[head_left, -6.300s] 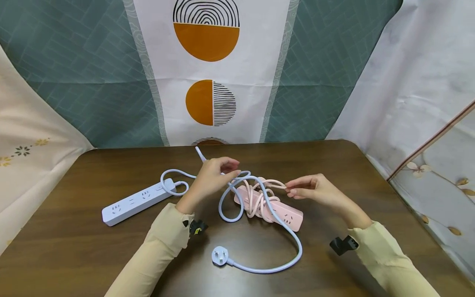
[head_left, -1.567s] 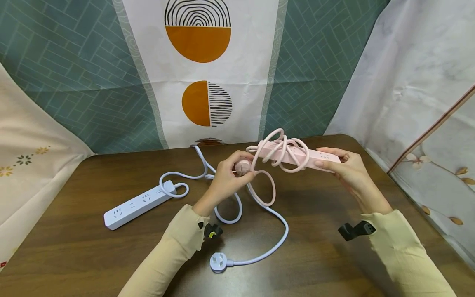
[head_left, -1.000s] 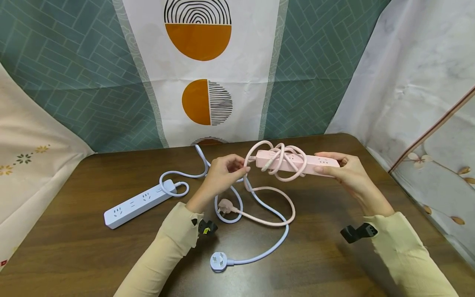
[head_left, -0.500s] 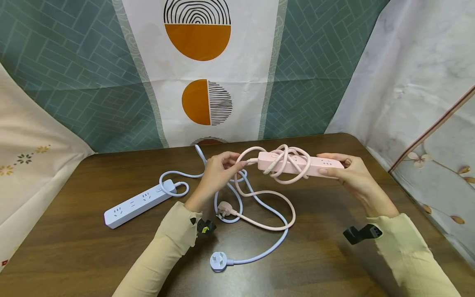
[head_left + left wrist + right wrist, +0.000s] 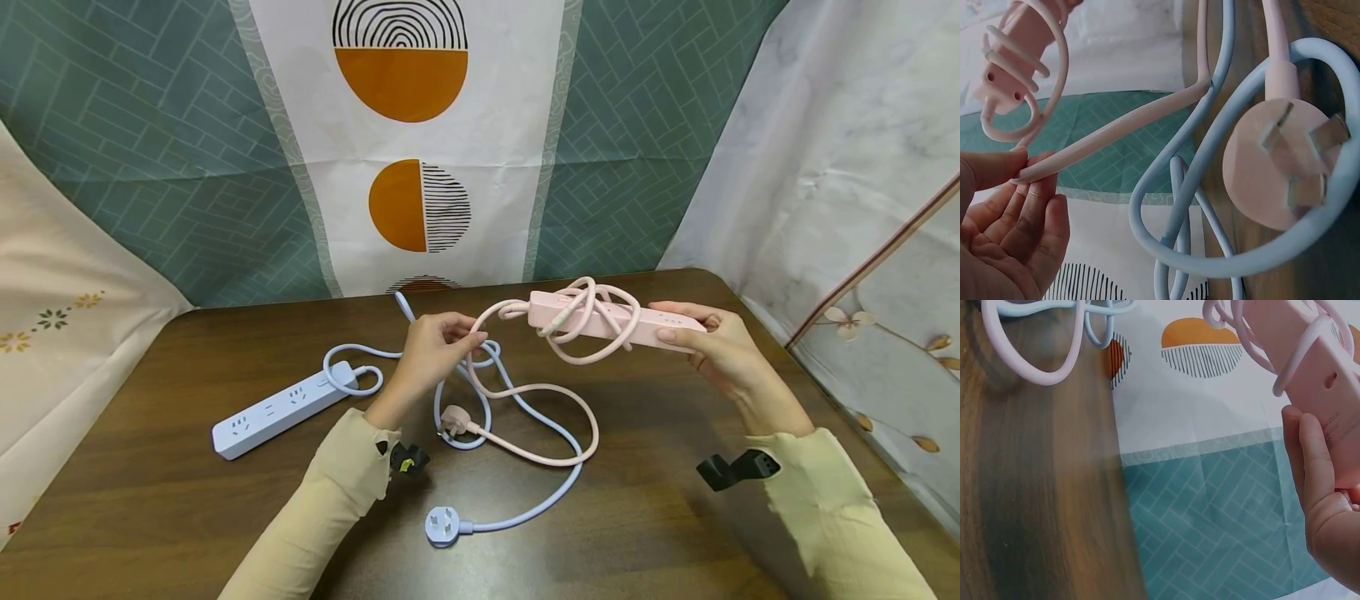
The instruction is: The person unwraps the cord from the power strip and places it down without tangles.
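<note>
Left hand (image 5: 431,346) pinches smooth pink cord (image 5: 525,392); right hand (image 5: 712,350) grips pink strip (image 5: 600,321).

Bare bench (image 5: 675,533) lies open near right, while looped pink cord (image 5: 555,450) and blue cord (image 5: 525,517) clutter the middle and the blue power strip (image 5: 273,408) blocks the left.

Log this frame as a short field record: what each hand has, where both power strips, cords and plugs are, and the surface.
left hand: pinches the pink cord near the strip
right hand: holds the pink power strip above the table
pink cord state: several loops wrapped round the strip, the rest trails down to the table
pink plug: lies on the table, prongs showing
blue power strip: flat on the table, left side
blue cord: looped on the table, crossing the pink cord
blue plug: on the table, near edge
surface: dark wooden table
</note>
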Available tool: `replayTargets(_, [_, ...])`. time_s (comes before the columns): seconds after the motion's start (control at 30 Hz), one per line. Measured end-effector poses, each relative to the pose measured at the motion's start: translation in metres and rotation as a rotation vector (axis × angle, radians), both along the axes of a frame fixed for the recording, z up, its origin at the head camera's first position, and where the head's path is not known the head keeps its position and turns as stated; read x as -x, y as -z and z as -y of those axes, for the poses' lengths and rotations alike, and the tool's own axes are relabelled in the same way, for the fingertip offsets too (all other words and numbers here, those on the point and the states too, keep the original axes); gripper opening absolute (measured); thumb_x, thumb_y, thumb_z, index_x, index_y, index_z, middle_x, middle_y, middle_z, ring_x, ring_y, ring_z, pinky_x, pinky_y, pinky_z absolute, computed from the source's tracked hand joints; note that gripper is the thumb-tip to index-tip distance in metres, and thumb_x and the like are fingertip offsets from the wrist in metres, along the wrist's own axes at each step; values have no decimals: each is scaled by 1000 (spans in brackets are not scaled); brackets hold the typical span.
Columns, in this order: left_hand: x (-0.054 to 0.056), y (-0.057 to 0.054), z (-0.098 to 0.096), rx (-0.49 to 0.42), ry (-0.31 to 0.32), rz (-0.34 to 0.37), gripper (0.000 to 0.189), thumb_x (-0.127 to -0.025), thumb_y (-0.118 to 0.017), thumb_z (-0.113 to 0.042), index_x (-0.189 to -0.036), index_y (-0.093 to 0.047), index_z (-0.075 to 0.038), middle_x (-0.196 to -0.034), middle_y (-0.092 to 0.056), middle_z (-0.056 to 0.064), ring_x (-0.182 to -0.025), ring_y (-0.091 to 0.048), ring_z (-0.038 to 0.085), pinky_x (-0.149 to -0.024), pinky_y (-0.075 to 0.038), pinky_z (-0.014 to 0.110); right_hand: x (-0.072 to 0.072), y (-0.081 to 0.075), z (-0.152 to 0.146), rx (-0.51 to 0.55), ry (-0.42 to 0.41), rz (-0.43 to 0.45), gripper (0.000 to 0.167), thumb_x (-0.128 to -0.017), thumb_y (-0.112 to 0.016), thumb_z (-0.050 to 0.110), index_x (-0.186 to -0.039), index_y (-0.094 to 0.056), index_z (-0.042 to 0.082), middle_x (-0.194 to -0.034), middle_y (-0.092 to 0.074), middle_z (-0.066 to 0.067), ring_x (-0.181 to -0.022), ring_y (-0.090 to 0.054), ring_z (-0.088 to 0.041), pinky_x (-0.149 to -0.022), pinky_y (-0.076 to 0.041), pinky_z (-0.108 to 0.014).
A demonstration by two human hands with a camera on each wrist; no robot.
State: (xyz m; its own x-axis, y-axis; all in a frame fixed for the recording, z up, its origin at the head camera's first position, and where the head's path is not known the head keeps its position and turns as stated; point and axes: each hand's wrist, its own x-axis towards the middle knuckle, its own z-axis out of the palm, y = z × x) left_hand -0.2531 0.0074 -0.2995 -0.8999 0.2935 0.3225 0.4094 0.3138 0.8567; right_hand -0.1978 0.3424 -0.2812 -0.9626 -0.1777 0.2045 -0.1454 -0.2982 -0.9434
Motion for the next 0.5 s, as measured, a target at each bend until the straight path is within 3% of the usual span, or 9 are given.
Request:
replayTargets(0.23, [-2, 2, 8, 16, 39, 20, 17, -82, -66, -8, -93, -66, 6, -78, -68, 15, -64, -65, 21, -58, -51, 28, 1, -4, -1, 46, -13, -5, 31, -83, -49, -14, -103, -67, 0, -93, -67, -8, -81, -64, -12, -67, -51, -22])
replayTargets(0.4, [-7, 2, 15, -1, 73, 49, 18, -84, -66, -15, -89, -65, 1, -65, -64, 12, -56, -62, 20, -51, -44, 25, 1, -4, -3, 51, 40, 6, 28, -82, -53, -13, -101, -68, 1, -93, -68, -7, -80, -63, -11, -63, -49, -19])
replayTargets(0.5, [-11, 2, 18, -15, 69, 15, 18, -85, -65, -18, -91, -66, -1, -63, -63, 10, -54, -62, 20, -49, -44, 26, 1, -3, -4, 8, 81, 20, 27, -81, -57, -11, -99, -70, 5, -92, -68, -4, -78, -62, -9, -61, -47, -18])
